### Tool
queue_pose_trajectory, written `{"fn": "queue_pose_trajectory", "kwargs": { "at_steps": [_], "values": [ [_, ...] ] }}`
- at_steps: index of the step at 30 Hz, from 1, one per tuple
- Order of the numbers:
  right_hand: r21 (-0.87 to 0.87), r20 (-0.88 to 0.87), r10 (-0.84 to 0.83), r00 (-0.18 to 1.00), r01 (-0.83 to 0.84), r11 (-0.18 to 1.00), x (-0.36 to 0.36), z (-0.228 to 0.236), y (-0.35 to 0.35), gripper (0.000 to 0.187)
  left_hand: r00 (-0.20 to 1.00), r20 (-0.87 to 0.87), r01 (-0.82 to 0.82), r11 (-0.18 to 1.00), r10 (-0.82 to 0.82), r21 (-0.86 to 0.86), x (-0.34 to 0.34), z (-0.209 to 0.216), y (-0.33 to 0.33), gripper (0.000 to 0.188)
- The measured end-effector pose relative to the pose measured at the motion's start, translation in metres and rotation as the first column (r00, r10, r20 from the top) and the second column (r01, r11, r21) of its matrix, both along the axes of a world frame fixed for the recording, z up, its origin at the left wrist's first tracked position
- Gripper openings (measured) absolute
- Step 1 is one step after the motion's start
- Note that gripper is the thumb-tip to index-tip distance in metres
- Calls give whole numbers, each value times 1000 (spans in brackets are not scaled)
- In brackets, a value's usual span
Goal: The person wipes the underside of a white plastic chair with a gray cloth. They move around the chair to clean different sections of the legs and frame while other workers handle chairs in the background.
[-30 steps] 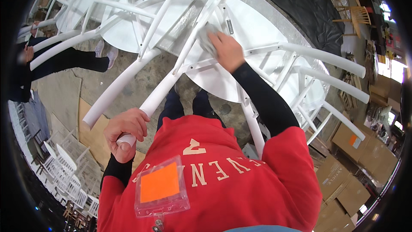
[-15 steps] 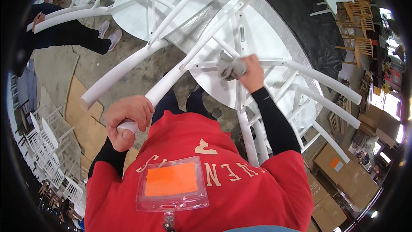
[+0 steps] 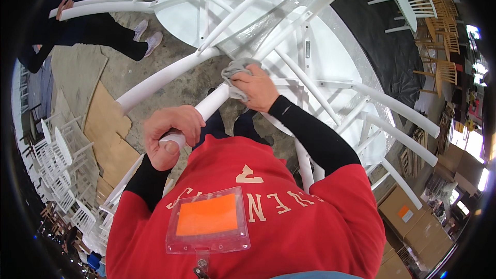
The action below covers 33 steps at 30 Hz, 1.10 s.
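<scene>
My left hand is wrapped around the lower end of a white chair leg that slants up and away from me. Farther up the same leg, my right hand presses a crumpled grey cloth round it, and the cloth hides that stretch of the leg. The leg belongs to an upturned white chair, whose pale seat underside faces up beyond my right hand. White stretchers run between its legs. A second white leg reaches toward me on the left.
Another person's hand touches a white chair leg at the upper left. More upturned white chairs lie at the far side. Stacked white chairs stand at left, cardboard boxes at lower right, wooden chairs at right.
My right hand has brought the cloth left and toward me, from the seat underside onto the leg. My left hand still grips the leg's end. The view has shifted slightly.
</scene>
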State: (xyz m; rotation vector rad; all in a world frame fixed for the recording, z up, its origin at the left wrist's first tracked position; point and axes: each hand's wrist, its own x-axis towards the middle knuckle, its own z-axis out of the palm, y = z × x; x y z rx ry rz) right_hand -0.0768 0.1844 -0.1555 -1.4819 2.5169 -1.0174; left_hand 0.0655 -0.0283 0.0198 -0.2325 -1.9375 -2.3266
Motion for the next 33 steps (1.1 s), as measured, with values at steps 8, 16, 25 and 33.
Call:
{"fn": "queue_pose_trajectory", "kwargs": {
  "at_steps": [8, 16, 25, 33],
  "values": [
    [334, -499, -463, 733, 655, 677, -189, -20, 84, 28, 985, -106, 145, 988, -140, 45, -15, -3, -10, 40],
    [34, 159, -395, 905, 395, 918, 41, 2, -18, 47, 987, -83, 135, 991, -135, -5, -11, -5, -13, 30],
    [227, -440, -749, 495, 868, 441, 46, -80, 134, 42, 935, -240, 264, 964, -261, -21, -24, -10, -16, 34],
    [222, 16, -732, 682, 711, 667, 78, -91, -16, 54, 822, -284, 482, 868, -494, -115, -43, -13, -22, 30]
  ]
}}
